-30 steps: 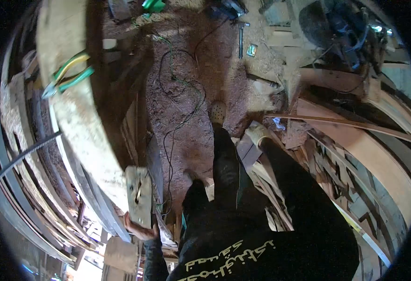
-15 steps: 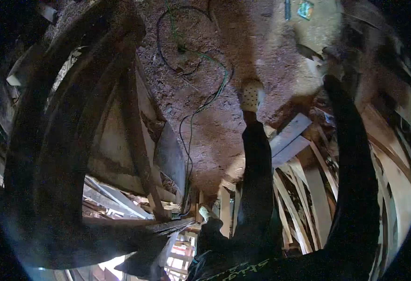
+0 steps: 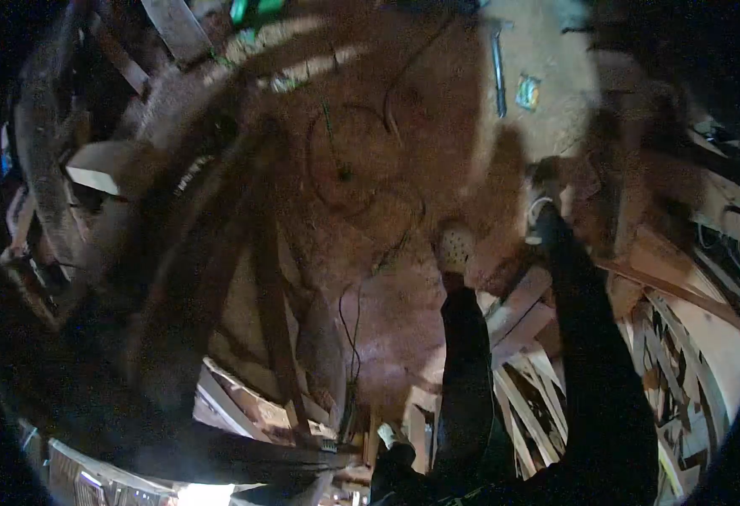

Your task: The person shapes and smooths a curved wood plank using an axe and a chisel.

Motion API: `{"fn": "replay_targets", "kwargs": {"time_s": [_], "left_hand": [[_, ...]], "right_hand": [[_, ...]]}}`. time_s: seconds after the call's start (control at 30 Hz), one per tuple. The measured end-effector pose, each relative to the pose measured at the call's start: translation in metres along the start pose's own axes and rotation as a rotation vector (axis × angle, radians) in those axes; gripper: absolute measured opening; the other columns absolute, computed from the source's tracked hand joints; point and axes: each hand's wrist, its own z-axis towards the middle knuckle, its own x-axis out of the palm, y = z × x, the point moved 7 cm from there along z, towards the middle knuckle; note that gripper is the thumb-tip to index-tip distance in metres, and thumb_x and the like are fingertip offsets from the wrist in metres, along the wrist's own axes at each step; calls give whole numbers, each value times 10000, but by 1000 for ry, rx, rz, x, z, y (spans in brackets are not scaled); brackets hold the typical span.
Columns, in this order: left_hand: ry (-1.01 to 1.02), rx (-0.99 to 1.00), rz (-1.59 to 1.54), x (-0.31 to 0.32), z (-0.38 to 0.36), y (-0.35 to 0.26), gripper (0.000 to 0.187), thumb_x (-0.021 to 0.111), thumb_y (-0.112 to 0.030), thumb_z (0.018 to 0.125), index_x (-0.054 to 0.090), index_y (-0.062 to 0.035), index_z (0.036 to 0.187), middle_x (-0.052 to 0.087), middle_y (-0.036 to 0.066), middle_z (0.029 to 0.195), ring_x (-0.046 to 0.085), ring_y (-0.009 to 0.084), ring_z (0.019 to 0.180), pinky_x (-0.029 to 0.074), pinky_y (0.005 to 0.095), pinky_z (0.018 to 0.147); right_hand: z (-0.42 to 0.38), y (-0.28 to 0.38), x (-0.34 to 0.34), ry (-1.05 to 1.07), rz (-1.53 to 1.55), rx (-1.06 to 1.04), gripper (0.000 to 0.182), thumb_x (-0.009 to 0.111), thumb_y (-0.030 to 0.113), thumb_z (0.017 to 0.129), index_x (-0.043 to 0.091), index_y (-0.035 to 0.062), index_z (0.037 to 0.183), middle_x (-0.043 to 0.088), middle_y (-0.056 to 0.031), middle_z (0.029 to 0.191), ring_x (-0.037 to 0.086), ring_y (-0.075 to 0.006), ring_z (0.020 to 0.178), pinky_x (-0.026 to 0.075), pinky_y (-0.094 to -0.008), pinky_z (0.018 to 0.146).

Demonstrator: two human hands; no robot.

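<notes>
My right hand, in deep shade with a pale band at the wrist, is at the end of a dark sleeve over the dirt floor. Its fingers are too dim to make out, and so is anything in them. Nearest to it on the light floor strip are a small shiny packet and a long thin dark-blue rod-like tool. I cannot find my left hand; large dark curved timbers fill that side near the camera.
My foot in a perforated shoe stands on the reddish dirt floor. A thin cable runs along it. Loose planks lie on the right; more wood stands on the left. Green objects lie at the top.
The view has tilted, so the shoe and cable sit lower and more floor shows at the top. My right arm has swung inward, left in the view. The scene is darker.
</notes>
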Motion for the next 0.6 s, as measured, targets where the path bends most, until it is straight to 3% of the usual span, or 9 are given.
{"fn": "replay_targets", "kwargs": {"time_s": [0.13,0.2,0.27,0.33,0.4,0.47,0.5,0.57,0.6], "left_hand": [[-5,-72,-137,-2,4,4,561,674,-364,944,517,-127,1428,569,158,1402,576,366,1307,530,564,1059],[4,-288,-394,-8,0,18,541,670,-350,947,523,-134,1421,574,154,1399,582,362,1301,539,563,1051],[-22,-691,-995,-12,-14,38,521,666,-337,951,529,-142,1414,578,149,1395,589,358,1295,548,561,1043],[-60,-884,-1333,-14,-31,48,502,662,-324,955,535,-149,1408,582,145,1392,595,354,1289,557,560,1036],[-55,-916,-1361,-17,-42,60,510,666,-305,952,532,-142,1416,596,154,1370,612,366,1262,563,561,1025],[-40,-931,-1286,-11,-48,83,545,676,-280,942,521,-120,1439,622,177,1331,638,393,1214,565,565,1011],[136,-484,-992,-27,-33,70,648,741,-308,889,499,-74,1443,599,213,1342,604,413,1231,516,563,1043],[-66,409,-172,-69,-33,31,873,869,-365,783,455,17,1450,553,283,1363,536,454,1264,418,560,1108],[-71,399,-188,-79,-30,21,906,871,-453,789,458,5,1452,560,269,1360,536,467,1250,422,578,1088]], "right_hand": [[-75,37,-10,126,257,55,331,774,326,977,680,98,1200,698,-51,926,692,-210,791,555,-410,636],[-125,51,-8,196,427,83,366,799,332,965,673,96,1215,693,-52,924,696,-217,780,560,-424,621],[-184,71,-13,284,678,113,402,825,338,953,665,94,1230,689,-54,923,700,-224,769,566,-439,605],[-257,104,-31,400,973,139,440,850,345,941,658,92,1245,684,-55,921,704,-232,758,571,-453,590],[-334,148,-73,525,1192,137,479,876,351,929,650,90,1261,679,-56,920,708,-239,747,576,-468,575],[-423,205,-137,600,1262,107,346,847,208,935,614,67,1149,662,-62,848,646,-227,579,548,-417,525],[-452,219,-144,646,1209,96,346,847,208,935,614,67,1149,662,-62,848,646,-227,579,548,-417,525],[-503,248,-166,817,1103,-96,278,781,103,940,578,40,1121,644,-72,815,644,-197,570,536,-369,509],[-527,263,-184,820,1065,-112,278,781,103,940,578,40,1121,644,-72,815,644,-197,570,536,-369,509]]}}
